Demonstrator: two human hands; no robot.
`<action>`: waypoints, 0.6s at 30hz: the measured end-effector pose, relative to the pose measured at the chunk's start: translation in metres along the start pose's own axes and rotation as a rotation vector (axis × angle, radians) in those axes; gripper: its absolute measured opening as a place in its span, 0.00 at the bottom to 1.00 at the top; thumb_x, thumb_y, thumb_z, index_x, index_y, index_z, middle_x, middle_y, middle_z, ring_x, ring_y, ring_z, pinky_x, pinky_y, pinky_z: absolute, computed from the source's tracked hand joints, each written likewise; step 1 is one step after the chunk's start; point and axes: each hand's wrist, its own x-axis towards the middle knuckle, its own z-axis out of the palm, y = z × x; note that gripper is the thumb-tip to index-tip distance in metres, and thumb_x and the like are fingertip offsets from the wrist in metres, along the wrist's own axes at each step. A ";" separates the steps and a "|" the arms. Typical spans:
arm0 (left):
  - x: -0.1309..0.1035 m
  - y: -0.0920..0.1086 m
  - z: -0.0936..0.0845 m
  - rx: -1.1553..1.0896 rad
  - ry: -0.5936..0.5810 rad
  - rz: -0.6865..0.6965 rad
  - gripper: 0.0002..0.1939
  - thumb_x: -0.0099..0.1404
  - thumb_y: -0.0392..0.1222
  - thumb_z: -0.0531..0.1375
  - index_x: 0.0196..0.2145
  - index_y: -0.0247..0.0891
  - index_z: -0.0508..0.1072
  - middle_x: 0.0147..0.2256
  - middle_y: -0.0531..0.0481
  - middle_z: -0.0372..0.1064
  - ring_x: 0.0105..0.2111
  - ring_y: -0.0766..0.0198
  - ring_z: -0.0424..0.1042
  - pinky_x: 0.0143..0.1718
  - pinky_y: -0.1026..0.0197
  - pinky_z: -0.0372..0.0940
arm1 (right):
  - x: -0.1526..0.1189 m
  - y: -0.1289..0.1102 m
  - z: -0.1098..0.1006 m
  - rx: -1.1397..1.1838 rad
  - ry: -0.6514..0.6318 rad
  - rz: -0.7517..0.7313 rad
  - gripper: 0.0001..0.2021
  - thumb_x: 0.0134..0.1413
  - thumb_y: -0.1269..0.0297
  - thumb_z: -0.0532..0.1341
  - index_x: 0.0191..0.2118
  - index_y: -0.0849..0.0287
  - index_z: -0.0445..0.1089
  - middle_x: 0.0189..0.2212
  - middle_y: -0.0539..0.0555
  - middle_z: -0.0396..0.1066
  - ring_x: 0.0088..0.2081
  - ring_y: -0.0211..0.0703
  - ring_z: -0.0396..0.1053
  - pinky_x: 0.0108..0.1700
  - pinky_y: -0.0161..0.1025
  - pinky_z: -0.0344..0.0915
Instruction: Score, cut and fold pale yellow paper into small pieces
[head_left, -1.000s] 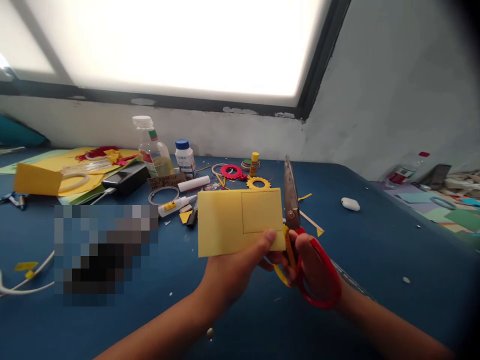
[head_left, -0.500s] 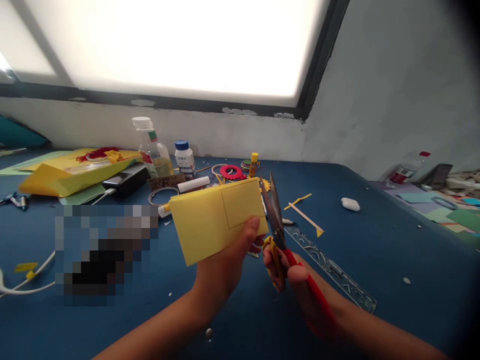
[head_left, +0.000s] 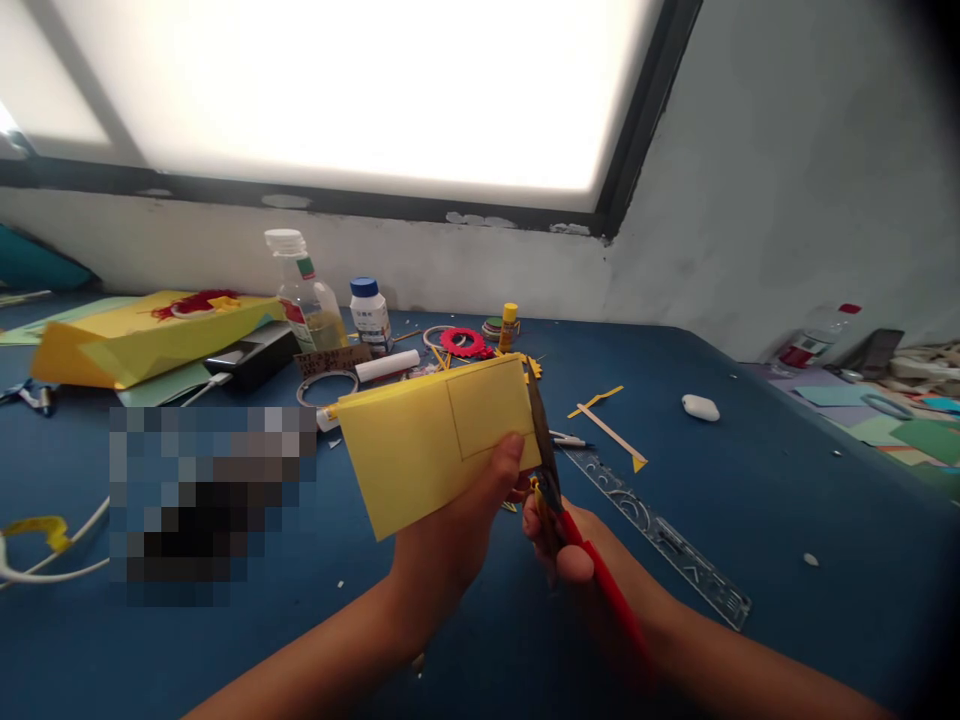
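My left hand point(head_left: 457, 530) grips a folded yellow paper point(head_left: 405, 440) from below, its thumb lying on the front face near the right end. Thin lines mark a rectangle on that face. My right hand point(head_left: 574, 545) is closed round the red and yellow handles of a pair of scissors point(head_left: 546, 440). The blades point up and lie along the paper's right edge, nearly together. Part of the blades is hard to make out against the paper.
Behind the paper stand a clear bottle point(head_left: 304, 300), a blue-capped bottle point(head_left: 370, 318) and a glue stick point(head_left: 508, 326). A transparent ruler point(head_left: 660, 535) lies right of my hands, with a white case point(head_left: 700, 407) beyond. Yellow paper point(head_left: 165, 335) sits at the left.
The scissor blades have closed from a wider gap and now meet the paper's right edge. The paper has shifted very slightly. My right hand's fingers have drawn closer together.
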 end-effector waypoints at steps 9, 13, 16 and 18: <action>-0.002 0.002 0.001 -0.010 0.039 -0.029 0.14 0.56 0.53 0.61 0.23 0.40 0.71 0.23 0.51 0.73 0.24 0.61 0.74 0.32 0.61 0.71 | -0.001 0.002 0.006 -0.027 0.021 -0.014 0.36 0.36 0.24 0.39 0.28 0.56 0.56 0.22 0.48 0.57 0.22 0.36 0.54 0.23 0.34 0.57; -0.002 0.003 0.002 -0.029 0.030 -0.051 0.14 0.56 0.53 0.61 0.24 0.40 0.72 0.22 0.52 0.72 0.21 0.62 0.72 0.30 0.62 0.72 | -0.002 0.003 0.007 -0.020 0.018 -0.004 0.34 0.39 0.25 0.43 0.27 0.56 0.56 0.20 0.47 0.56 0.21 0.35 0.54 0.22 0.34 0.56; -0.002 0.005 0.002 -0.040 0.019 -0.049 0.14 0.57 0.53 0.60 0.25 0.39 0.73 0.22 0.53 0.72 0.21 0.64 0.72 0.29 0.64 0.71 | -0.002 -0.001 0.005 -0.034 0.019 0.004 0.33 0.40 0.26 0.44 0.26 0.56 0.56 0.18 0.46 0.55 0.20 0.35 0.53 0.21 0.33 0.54; -0.002 0.006 0.002 -0.043 0.026 -0.048 0.13 0.56 0.52 0.61 0.25 0.39 0.73 0.21 0.53 0.72 0.21 0.64 0.73 0.30 0.65 0.72 | -0.002 -0.005 0.005 -0.047 0.024 0.006 0.33 0.41 0.26 0.44 0.24 0.56 0.54 0.17 0.46 0.54 0.20 0.35 0.53 0.20 0.33 0.53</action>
